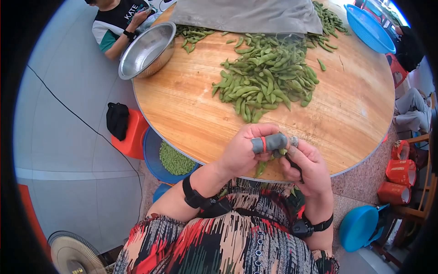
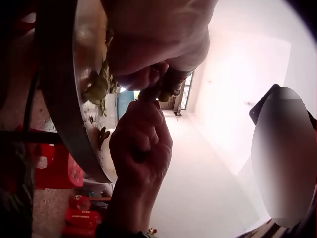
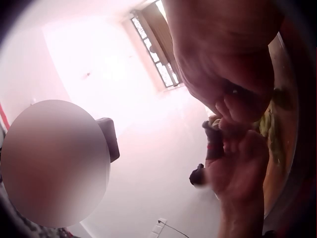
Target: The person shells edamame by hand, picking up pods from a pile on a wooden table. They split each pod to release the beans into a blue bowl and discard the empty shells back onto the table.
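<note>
Both hands meet above the table's near edge around a green soybean pod. My left hand pinches it, its thumb wrapped in a grey cover with a red band. From the other side, my right hand pinches the pod with curled fingers; a patterned band circles one finger. Another pod shows just under the left hand. Beyond the hands lies a heap of soybean pods. In the left wrist view the fingertips of both hands come together, dark against the bright wall.
A metal bowl stands at the round wooden table's left edge. Below it, a blue basin holds shelled beans. Grey cloth covers pods at the back; a blue basket sits right. Another person is at far left.
</note>
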### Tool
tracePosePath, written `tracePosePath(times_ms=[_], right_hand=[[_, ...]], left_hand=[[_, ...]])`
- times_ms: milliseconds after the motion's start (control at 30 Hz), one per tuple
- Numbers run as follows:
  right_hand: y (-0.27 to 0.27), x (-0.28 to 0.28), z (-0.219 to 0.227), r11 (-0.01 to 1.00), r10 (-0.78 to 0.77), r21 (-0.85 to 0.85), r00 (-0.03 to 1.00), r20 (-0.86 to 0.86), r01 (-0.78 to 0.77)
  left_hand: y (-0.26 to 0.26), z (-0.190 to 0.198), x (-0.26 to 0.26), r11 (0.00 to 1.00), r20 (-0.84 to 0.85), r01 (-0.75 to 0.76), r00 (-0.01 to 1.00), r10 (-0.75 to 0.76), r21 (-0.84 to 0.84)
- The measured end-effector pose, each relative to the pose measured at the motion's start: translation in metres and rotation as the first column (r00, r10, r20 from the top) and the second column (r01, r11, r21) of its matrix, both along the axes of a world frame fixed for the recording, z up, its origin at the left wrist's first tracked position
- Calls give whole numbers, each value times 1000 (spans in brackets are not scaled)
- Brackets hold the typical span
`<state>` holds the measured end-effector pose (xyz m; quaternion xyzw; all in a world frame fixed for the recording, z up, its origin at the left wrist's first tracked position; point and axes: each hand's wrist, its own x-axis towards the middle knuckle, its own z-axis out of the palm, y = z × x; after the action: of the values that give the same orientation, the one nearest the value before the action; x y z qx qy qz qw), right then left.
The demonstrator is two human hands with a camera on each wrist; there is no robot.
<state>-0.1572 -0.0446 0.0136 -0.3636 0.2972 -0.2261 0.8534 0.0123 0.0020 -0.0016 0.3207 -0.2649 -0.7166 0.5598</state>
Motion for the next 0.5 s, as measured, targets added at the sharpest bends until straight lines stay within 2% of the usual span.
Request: tracePosePath(times_ms=[33, 67, 133, 167, 200, 233, 267, 300, 333, 433, 467, 500], right_hand=[[0, -1, -1, 995, 0, 103, 998, 64, -6], [-1, -1, -2, 995, -1, 104, 998, 64, -6], [-3, -1, -8, 997, -54, -56, 997, -49, 51], [-3, 2, -10, 997, -55, -60, 997, -49, 52], [-2, 5, -12, 929, -148, -359, 978, -150, 85], [-2, 7, -12, 777, -264, -625, 940, -218, 73], [-4, 7, -10, 774, -264, -630, 940, -217, 72], [-5, 6, -8, 880, -248, -453, 951, -185, 141], [-5, 6, -7, 948, -238, -250, 960, -151, 195], [-4, 9, -7, 937, -244, -293, 958, -153, 192], [-4, 8, -7, 938, -243, -291, 958, -155, 191], [-4, 8, -6, 842, -284, -528, 921, -267, 107]], left_hand=[[-1, 0, 1, 1000, 0, 0, 1000, 0, 1], [-2, 1, 2, 999, -49, 45, 998, -44, 21], [-4, -1, -2, 995, -101, 94, 991, -89, 36], [-4, -4, -9, 997, 162, -3, 987, 15, -74], [-5, -6, -15, 976, 400, -67, 905, 147, -206], [-5, -4, -18, 975, 399, -67, 905, 148, -211], [-5, -2, -20, 975, 315, -162, 927, 203, -152], [-5, 0, -21, 965, 231, -248, 937, 260, -83], [-5, 3, -22, 965, 230, -248, 938, 261, -82], [-5, 4, -21, 959, 283, -270, 916, 284, -88], [-6, 1, -19, 952, 373, -277, 876, 307, -132], [-6, 0, -17, 944, 460, -280, 825, 329, -174]])
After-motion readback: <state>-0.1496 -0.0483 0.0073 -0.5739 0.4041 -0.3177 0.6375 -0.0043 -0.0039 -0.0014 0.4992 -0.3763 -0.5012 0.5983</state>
